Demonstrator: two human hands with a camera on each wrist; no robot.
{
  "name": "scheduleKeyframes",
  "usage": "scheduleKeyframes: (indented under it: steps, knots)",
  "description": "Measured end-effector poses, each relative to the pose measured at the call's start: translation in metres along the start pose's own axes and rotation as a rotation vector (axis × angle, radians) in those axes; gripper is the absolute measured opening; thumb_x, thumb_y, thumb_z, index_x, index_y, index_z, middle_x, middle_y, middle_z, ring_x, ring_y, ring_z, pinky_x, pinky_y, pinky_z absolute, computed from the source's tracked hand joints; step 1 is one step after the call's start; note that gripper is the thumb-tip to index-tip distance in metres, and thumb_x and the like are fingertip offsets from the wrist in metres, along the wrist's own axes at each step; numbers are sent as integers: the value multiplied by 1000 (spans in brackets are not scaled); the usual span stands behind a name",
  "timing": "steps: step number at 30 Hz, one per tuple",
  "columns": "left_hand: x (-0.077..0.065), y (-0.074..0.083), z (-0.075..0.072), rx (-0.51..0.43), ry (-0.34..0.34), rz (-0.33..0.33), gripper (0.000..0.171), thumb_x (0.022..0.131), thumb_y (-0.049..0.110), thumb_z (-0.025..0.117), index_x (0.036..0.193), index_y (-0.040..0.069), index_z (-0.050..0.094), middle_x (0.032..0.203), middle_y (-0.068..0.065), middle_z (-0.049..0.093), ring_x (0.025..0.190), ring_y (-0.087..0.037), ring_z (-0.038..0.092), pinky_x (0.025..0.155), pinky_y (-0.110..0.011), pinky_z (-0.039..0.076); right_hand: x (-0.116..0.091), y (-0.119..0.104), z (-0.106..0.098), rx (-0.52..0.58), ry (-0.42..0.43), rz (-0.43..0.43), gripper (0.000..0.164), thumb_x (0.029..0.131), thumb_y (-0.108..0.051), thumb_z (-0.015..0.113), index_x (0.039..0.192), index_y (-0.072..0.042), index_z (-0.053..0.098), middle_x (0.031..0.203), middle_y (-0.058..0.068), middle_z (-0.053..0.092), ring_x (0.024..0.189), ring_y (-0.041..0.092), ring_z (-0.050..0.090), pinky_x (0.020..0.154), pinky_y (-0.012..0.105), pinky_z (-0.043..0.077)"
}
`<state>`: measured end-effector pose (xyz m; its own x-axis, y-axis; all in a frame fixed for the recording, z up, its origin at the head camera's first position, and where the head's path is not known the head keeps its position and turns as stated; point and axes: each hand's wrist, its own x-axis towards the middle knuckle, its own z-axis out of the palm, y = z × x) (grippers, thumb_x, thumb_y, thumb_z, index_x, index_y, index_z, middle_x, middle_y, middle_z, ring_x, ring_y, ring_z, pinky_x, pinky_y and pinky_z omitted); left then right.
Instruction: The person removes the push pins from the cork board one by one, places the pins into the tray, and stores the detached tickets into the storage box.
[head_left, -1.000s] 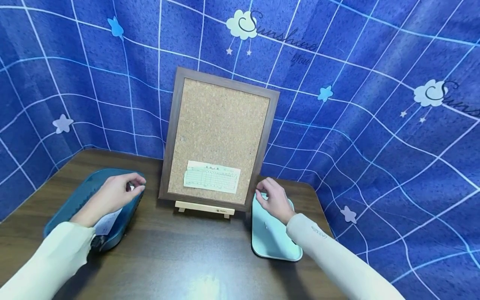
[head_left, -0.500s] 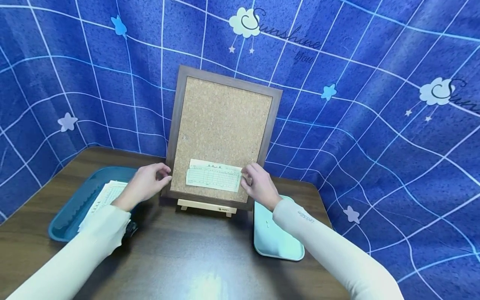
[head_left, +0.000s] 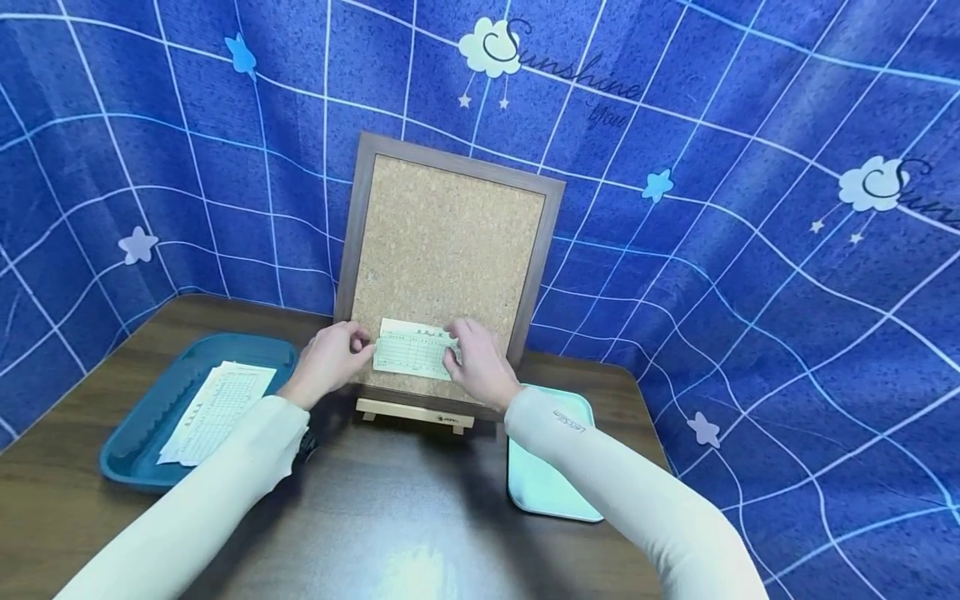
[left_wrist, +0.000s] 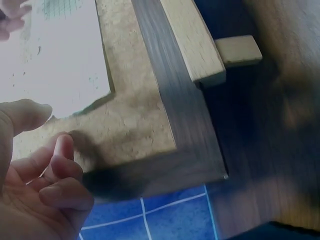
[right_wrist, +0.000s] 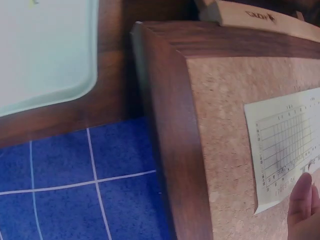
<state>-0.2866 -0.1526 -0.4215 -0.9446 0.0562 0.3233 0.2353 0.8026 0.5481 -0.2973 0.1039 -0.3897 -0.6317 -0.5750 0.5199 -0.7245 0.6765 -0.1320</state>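
Observation:
A cork board (head_left: 457, 242) in a brown wooden frame leans on a small pale wooden stand (head_left: 412, 414). Low on the cork lies a printed paper form (head_left: 405, 350) with a ruled grid, its left edge stepped. My left hand (head_left: 330, 358) is at the form's left edge; in the left wrist view the thumb (left_wrist: 30, 116) reaches the paper, apart from the loosely bent fingers. My right hand (head_left: 480, 367) covers the form's right part, paper showing between thumb and forefinger. A fingertip (right_wrist: 301, 190) lies over the form's printed edge in the right wrist view.
A dark teal tray (head_left: 123, 446) with several printed forms (head_left: 217, 412) stands on the left of the brown table (head_left: 360, 517). A pale mint tray (head_left: 551, 479) lies at the right, beneath my right forearm. A blue gridded curtain (head_left: 675, 275) hangs behind.
My left hand has moved right from over the teal tray to the form's left edge. My right hand has gone left from the mint tray onto the form. The form stays in place.

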Motion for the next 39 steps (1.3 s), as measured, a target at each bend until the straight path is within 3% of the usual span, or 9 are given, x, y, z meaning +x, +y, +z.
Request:
scheduleKeyframes:
  steps: [8, 17, 27, 39]
  knots:
    - [5, 11, 8, -3, -22, -28, 15, 88, 26, 60, 94, 12, 63, 81, -1, 57, 72, -21, 52, 59, -36, 40, 14, 1, 10, 46, -73, 15, 35, 88, -7, 56, 122, -2, 49, 106, 7, 55, 89, 13, 51, 75, 25, 44]
    - [7, 15, 7, -27, 31, -12, 12, 90, 20, 56, 89, 9, 62, 79, -4, 56, 72, -23, 52, 61, -38, 42, 19, -4, 22, 31, -92, 78, 30, 89, -8, 57, 118, -4, 50, 104, 4, 53, 85, 10, 47, 73, 21, 42]
    - [7, 13, 5, -8, -10, 12, 13, 91, 20, 55, 87, 10, 61, 75, -3, 55, 67, -21, 52, 57, -36, 41, 25, -16, 28, -16, -41, 158, 24, 87, -7, 60, 111, -6, 57, 100, 2, 53, 83, 10, 49, 70, 18, 43]
    - [6, 17, 6, -15, -12, 97, 17, 89, 19, 55, 74, 15, 50, 67, 0, 46, 58, -17, 46, 50, -32, 34, 32, -27, 34, -73, -16, 249, 14, 87, -4, 61, 100, -7, 62, 94, 0, 52, 84, 11, 52, 70, 17, 44]
